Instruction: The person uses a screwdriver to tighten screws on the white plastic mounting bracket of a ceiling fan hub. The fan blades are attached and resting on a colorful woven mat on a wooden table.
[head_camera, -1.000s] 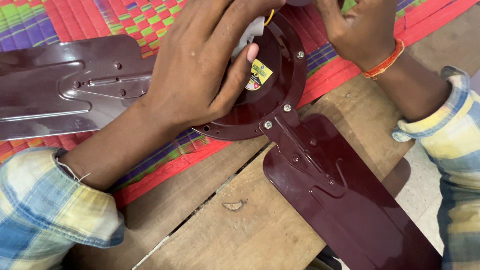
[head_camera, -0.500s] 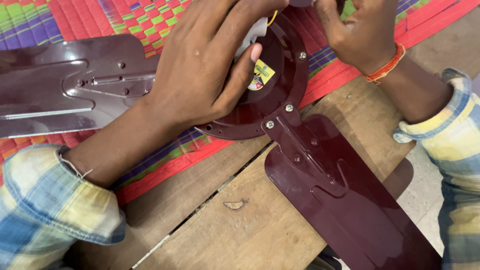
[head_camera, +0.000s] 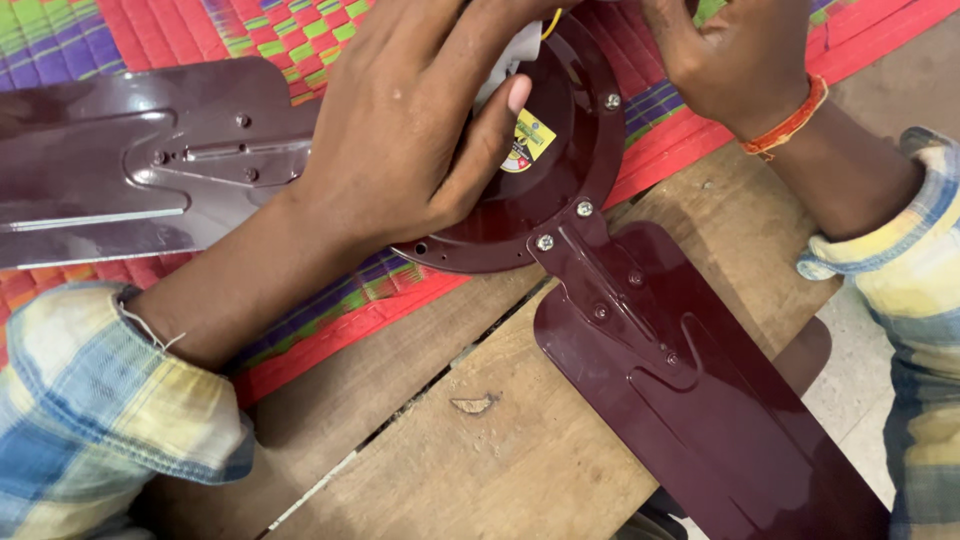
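the left hand (head_camera: 400, 140) lies spread over the round maroon motor housing (head_camera: 560, 150) of a ceiling fan, palm down, thumb pressed against a white part (head_camera: 500, 70) at the hub with the other digits curled round the far side of it — a loose clasp on the hub rather than a pinch. the right hand (head_camera: 730, 60) sits at the upper edge of the housing, its fingertips cut off by the frame, so whether it is closed on anything cannot be told; an orange thread band (head_camera: 790, 120) circles that wrist. the fan rests partly on a bright woven mat (head_camera: 130, 30) and partly on a rough wooden table (head_camera: 480, 450). judging by how things lie, the work looks well along: one blade (head_camera: 690, 390) is fixed to the housing rim with its bracket screws (head_camera: 545, 242) seated, and a second blade (head_camera: 130, 170) reaches in from the left under the left forearm, though its joint with the rim is hidden, so whether it is fastened cannot be seen. what appears left is at the hub itself, where a yellow wire (head_camera: 548, 22) shows by the white part. a yellow label (head_camera: 528, 142) sits on the housing face. no box, tray or other container shows in view — nothing holds spare screws or parts that can be seen.
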